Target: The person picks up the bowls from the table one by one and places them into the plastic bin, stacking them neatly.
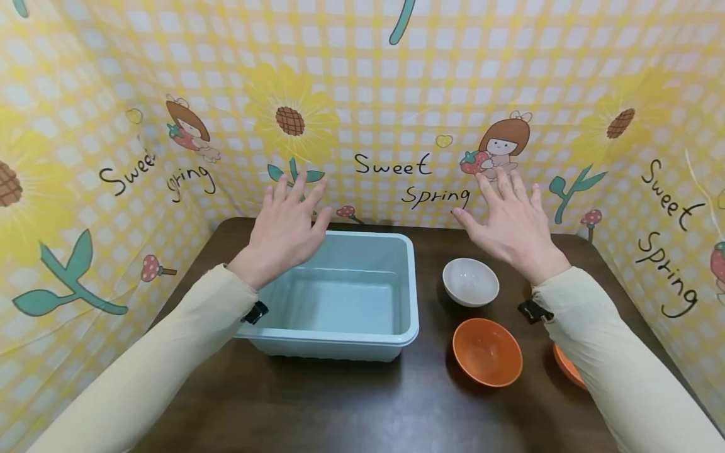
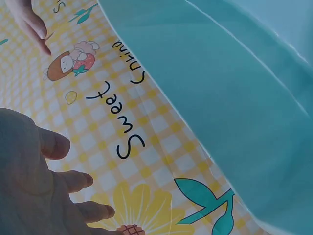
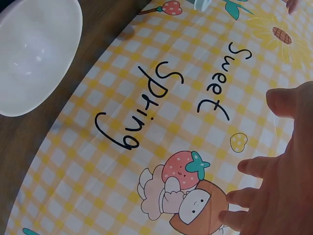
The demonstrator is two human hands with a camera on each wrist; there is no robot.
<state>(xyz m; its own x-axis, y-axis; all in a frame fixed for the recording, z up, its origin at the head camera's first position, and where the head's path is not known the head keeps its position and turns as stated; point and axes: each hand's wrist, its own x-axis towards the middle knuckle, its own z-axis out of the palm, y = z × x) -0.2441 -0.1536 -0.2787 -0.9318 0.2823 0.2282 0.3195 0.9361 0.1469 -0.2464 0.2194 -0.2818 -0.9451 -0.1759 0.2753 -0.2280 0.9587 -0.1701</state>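
Both hands hover above a dark brown table [image 1: 351,402] with fingers spread and nothing in them. My left hand [image 1: 289,220] floats over the back left corner of a pale blue plastic tub [image 1: 396,327], which holds nothing. My right hand [image 1: 510,220] hangs above and just behind a small white bowl [image 1: 470,281]. An orange bowl [image 1: 487,351] stands in front of the white one. In the left wrist view my spread left fingers [image 2: 73,181] show beside the tub's wall [image 2: 234,88]. The right wrist view shows the white bowl [image 3: 34,54] and my right fingers [image 3: 254,166].
A second orange bowl [image 1: 566,368] peeks out from under my right sleeve [image 1: 617,371]. A yellow checked backdrop [image 1: 391,94] with sunflowers and "Sweet Spring" lettering walls in the table at the back and both sides.
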